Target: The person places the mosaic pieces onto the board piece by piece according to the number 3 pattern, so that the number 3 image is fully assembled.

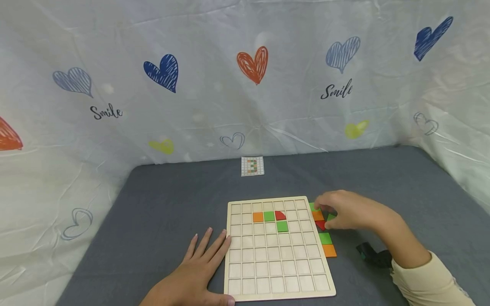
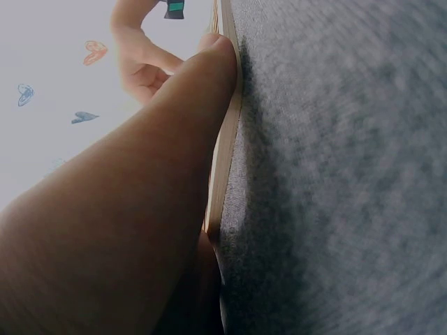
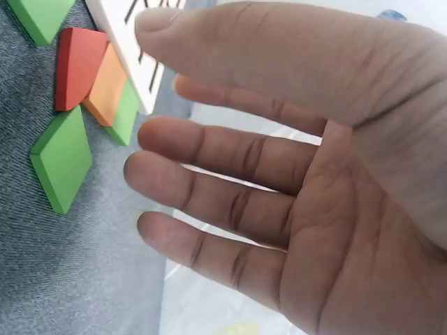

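A wooden grid board (image 1: 277, 289) lies on the grey cloth. An orange tile (image 1: 258, 217), a green tile (image 1: 269, 216), a red quarter-round tile (image 1: 280, 215) and another green tile (image 1: 282, 226) sit in its upper cells. My left hand (image 1: 208, 250) lies flat with straight fingers against the board's left edge (image 2: 225, 139). My right hand (image 1: 323, 210) hovers over the loose tiles right of the board, fingers relaxed and holding nothing. In the right wrist view the right hand (image 3: 150, 77) is near a red tile (image 3: 77, 66), an orange tile (image 3: 108, 84) and a green tile (image 3: 61, 157).
More loose tiles, a green one (image 1: 325, 238) and an orange one (image 1: 329, 250), lie along the board's right side. A small pattern card (image 1: 252, 165) sits at the far table edge. A black strap (image 1: 373, 255) lies by my right forearm. White heart-print sheeting (image 1: 245, 85) walls the table.
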A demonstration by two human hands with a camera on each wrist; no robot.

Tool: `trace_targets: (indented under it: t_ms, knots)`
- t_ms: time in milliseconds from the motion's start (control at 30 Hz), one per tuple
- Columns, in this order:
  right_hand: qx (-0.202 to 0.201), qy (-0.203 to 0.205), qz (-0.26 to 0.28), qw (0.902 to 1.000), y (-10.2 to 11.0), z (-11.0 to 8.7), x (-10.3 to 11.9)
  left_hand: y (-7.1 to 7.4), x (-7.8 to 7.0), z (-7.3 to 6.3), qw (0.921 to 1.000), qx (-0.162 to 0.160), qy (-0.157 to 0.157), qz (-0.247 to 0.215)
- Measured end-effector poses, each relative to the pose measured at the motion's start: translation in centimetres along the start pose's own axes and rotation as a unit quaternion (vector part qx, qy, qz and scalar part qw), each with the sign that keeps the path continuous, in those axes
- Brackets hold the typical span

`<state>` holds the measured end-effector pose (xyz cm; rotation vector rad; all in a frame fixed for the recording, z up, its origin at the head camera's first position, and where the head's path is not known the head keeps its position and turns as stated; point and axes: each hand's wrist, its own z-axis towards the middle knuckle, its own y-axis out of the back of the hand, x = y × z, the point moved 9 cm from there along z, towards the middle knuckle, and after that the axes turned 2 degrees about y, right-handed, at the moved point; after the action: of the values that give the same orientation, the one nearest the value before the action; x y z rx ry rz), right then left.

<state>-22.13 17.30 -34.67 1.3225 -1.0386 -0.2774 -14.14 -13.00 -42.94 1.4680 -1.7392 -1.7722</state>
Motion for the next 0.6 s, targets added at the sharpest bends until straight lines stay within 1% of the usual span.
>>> trace_targets:
  t_ms: [167, 400, 600]
  knots:
    - [0.001, -0.001, -0.012, 0.9999, -0.4, 0.1, -0.2, -0.1, 0.1, 0.1, 1.0, -0.003, -0.002, 0.004]
    - [0.016, -0.007, 0.002, 0.9999, -1.3, 0.2, -0.8, -0.3, 0.2, 0.3, 0.9999, -0.009, -0.006, 0.005]
    - [0.011, -0.004, 0.008, 0.9999, -1.4, 0.4, -1.3, 0.2, -0.1, 0.0, 0.9998, -0.01, -0.013, 0.008]
